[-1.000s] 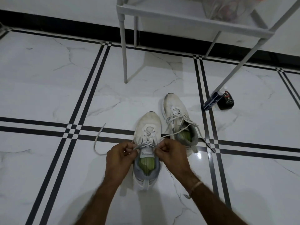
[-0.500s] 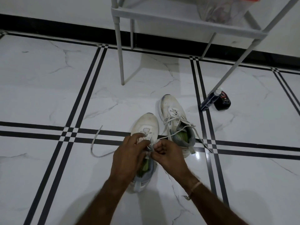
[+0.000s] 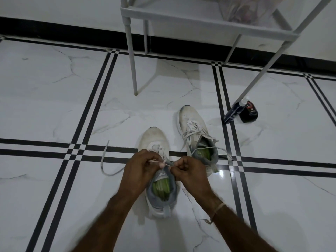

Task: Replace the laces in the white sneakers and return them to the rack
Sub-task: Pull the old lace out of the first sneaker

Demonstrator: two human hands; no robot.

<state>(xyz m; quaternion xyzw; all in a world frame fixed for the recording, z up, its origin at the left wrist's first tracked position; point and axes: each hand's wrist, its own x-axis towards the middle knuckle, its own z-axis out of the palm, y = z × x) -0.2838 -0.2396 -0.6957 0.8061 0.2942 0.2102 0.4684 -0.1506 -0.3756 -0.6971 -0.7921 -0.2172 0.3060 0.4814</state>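
Two white sneakers with green insoles stand on the marble floor. The nearer sneaker (image 3: 154, 140) is under my hands. My left hand (image 3: 140, 170) and my right hand (image 3: 189, 171) each pinch a strand of its white lace (image 3: 104, 160) over the tongue, and one loose end trails left across the floor. The farther sneaker (image 3: 192, 128) sits to the right with its laces hanging loose. The white rack (image 3: 209, 26) stands just beyond them.
A dark bottle with a white cap (image 3: 234, 111) and a small black tin (image 3: 250, 111) lie by the rack's right front leg (image 3: 261, 75). A clear bag (image 3: 241, 10) sits on the rack shelf. The left front leg (image 3: 131, 60) stands behind the sneakers.
My hands came together over the tongue, then eased slightly apart with the lace pinched between them. The view shifted down a little. The sneakers stayed put.
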